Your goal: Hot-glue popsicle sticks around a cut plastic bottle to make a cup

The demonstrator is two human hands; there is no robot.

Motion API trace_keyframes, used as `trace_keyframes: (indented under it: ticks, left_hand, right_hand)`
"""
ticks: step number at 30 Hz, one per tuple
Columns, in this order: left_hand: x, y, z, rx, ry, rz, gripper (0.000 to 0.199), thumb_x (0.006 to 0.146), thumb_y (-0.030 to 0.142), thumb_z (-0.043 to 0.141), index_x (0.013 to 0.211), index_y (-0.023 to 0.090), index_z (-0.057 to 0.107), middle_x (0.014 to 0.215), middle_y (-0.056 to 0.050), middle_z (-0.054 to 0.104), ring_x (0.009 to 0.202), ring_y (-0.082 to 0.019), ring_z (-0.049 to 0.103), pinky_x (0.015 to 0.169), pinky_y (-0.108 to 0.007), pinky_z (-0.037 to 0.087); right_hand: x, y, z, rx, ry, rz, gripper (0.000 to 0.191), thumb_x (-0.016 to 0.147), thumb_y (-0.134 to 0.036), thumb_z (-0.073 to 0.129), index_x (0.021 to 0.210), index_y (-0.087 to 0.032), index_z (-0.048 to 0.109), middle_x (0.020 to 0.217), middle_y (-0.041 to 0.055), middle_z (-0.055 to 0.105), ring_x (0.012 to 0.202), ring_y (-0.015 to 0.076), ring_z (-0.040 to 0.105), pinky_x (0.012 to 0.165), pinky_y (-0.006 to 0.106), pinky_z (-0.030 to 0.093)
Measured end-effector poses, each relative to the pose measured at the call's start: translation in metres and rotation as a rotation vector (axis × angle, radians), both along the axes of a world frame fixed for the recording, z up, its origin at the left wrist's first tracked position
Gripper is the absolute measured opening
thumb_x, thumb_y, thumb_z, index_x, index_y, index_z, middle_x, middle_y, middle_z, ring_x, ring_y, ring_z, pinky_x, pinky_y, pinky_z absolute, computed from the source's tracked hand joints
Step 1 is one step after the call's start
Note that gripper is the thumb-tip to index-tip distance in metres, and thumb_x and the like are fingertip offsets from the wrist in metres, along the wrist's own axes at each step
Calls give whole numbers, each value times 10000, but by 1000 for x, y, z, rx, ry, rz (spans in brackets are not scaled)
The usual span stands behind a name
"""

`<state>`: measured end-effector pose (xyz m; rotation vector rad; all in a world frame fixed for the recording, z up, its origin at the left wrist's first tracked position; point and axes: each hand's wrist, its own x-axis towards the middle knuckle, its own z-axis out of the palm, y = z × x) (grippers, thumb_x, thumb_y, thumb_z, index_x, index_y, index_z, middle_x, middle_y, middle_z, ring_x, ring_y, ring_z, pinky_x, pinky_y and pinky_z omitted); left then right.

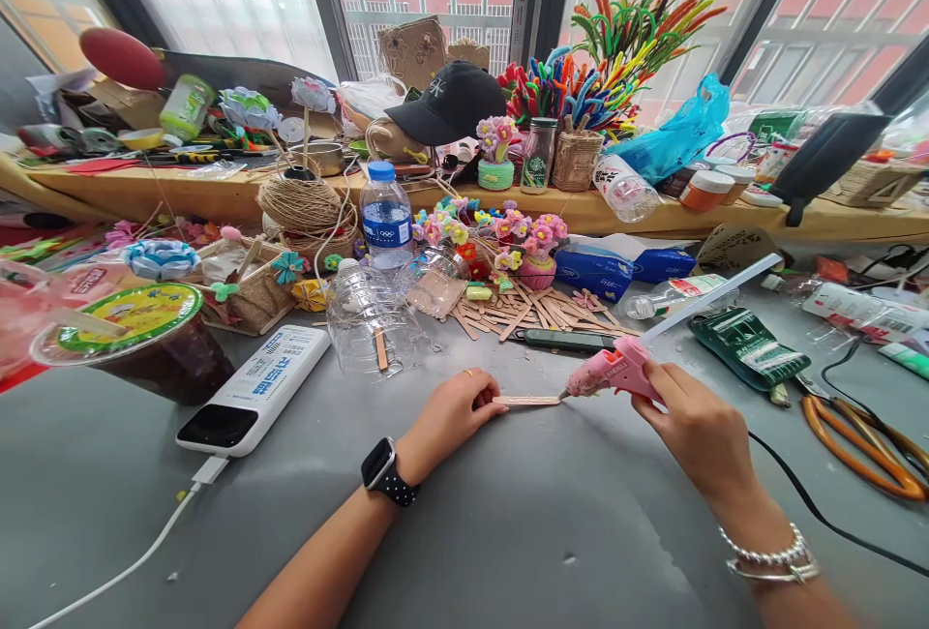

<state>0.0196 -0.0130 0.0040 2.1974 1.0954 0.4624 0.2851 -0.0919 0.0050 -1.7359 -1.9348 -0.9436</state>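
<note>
Low over the grey table, my left hand point(459, 413) pinches the left end of a wooden craft stick point(528, 401), its fingers closed. My right hand point(697, 421) is wrapped round the handle of a pink hot glue gun point(611, 371). A long translucent glue stick point(711, 296) juts out of the gun's back end, up to the right. The gun's nozzle points left and meets the right end of the craft stick, or comes very close to it. Just behind both hands lies a loose pile of craft sticks point(533, 310).
Left of my hands are a cut clear plastic bottle point(374, 324), a white power bank point(257, 387) with a cable, and a lidded drink cup point(174, 358). Orange-handled scissors point(860, 445) and a black cord point(805, 503) lie to the right. Behind stands a cluttered wooden ledge point(450, 201).
</note>
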Motion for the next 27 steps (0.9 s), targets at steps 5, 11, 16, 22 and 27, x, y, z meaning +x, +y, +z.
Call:
trace_keyframes:
  ticks: [5, 11, 16, 22, 27]
  left_hand:
    - [0, 0, 0, 1, 0, 2, 100, 786, 266, 536, 774, 170, 561, 730, -7, 569, 676, -136, 515, 576, -230, 385]
    - [0, 0, 0, 3, 3, -3, 94, 785, 259, 543, 771, 167, 560, 729, -6, 568, 674, -135, 516, 582, -231, 383]
    - [0, 0, 0, 8, 7, 1, 83, 777, 253, 546, 771, 171, 559, 735, -9, 572, 677, -139, 514, 579, -233, 384]
    - [0, 0, -1, 15, 9, 1, 83, 775, 257, 549, 772, 175, 562, 733, -6, 575, 674, -139, 517, 589, -234, 384]
    - [0, 0, -3, 43, 12, -5, 90, 776, 263, 548, 765, 175, 564, 729, -2, 574, 663, -137, 513, 593, -235, 374]
  right_hand:
    - [0, -1, 1, 32, -42, 33, 208, 789, -152, 450, 941, -127, 590, 727, 21, 633, 573, 122, 535, 493, 229, 329]
    - [-1, -1, 3, 75, -54, -9, 177, 796, -167, 486, 931, -118, 588, 699, 11, 626, 558, 114, 522, 492, 222, 320]
    - [-3, 1, 3, 135, 62, -104, 203, 775, -276, 522, 879, -113, 582, 650, 23, 579, 570, 137, 521, 484, 233, 313]
    - [-17, 3, -1, 63, 302, -80, 252, 778, -399, 491, 805, -153, 535, 583, 1, 499, 513, 136, 468, 466, 238, 311]
    - [-35, 4, -7, 9, 327, 10, 283, 805, -407, 465, 849, -136, 533, 628, 17, 524, 532, 135, 480, 475, 236, 345]
